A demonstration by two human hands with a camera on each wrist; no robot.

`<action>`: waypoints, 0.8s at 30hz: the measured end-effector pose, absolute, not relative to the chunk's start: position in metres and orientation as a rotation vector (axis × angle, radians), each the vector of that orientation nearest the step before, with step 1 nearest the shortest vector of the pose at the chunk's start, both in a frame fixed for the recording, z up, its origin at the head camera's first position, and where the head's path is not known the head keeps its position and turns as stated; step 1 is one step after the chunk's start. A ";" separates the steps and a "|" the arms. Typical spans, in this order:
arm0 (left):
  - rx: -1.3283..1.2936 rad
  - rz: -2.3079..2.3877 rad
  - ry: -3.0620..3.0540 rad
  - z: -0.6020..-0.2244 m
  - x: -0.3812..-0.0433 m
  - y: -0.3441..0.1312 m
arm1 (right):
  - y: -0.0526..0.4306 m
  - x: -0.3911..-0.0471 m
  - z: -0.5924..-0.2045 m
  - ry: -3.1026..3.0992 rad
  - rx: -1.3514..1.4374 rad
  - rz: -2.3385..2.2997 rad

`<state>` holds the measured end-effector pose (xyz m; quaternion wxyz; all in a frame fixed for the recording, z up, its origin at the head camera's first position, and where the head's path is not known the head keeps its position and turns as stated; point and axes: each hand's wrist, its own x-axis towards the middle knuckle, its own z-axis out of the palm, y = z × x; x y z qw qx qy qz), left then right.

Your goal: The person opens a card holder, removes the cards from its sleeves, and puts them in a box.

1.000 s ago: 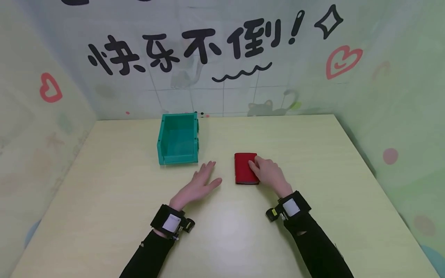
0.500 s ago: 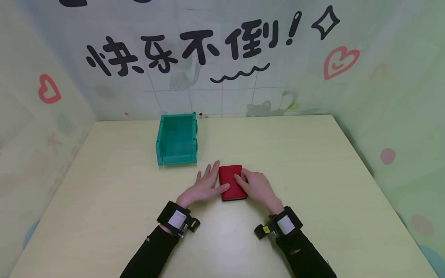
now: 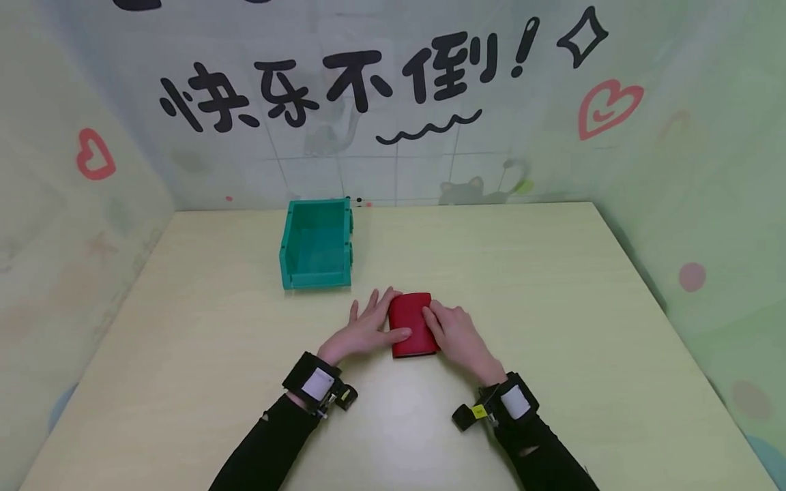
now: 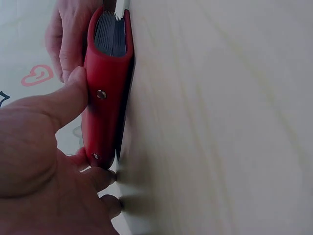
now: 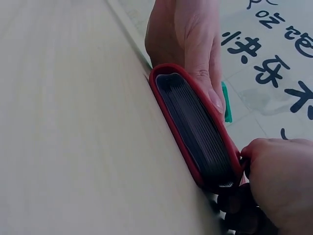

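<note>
A small red card holder point(image 3: 408, 320) with a leather-like cover lies closed on the table between both hands. Its rounded spine point(image 4: 101, 112), with two metal studs, faces left, and dark stacked sleeves point(image 5: 195, 129) show at its near end. My left hand point(image 3: 359, 334) holds the spine side: the thumb presses on the cover, the index finger reaches the far left corner, and other fingertips rest low beside the spine. My right hand point(image 3: 457, 337) pinches the right edge, thumb on the cover and fingers curled at the side; its fingertips are partly hidden.
A teal open bin point(image 3: 317, 281) stands on the pale wooden table point(image 3: 528, 266), behind and left of the card holder. A printed curtain point(image 3: 245, 170) encloses the back and sides. Each wrist carries a black camera strap point(image 3: 313, 382).
The right hand has drawn the card holder left and nearer, to the left hand. The left hand has moved slightly right, its thumb onto the cover and index finger onto the far corner.
</note>
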<state>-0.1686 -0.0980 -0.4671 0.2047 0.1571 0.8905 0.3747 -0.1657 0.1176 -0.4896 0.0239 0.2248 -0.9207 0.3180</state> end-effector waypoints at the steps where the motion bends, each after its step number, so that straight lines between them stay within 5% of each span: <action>1: 0.435 1.049 2.485 -0.467 -0.169 -0.097 | 0.119 -0.166 -0.491 -2.843 0.698 0.995; 24: 0.421 1.015 2.452 -0.465 -0.172 -0.098 | 0.133 -0.165 -0.501 -2.711 0.533 1.302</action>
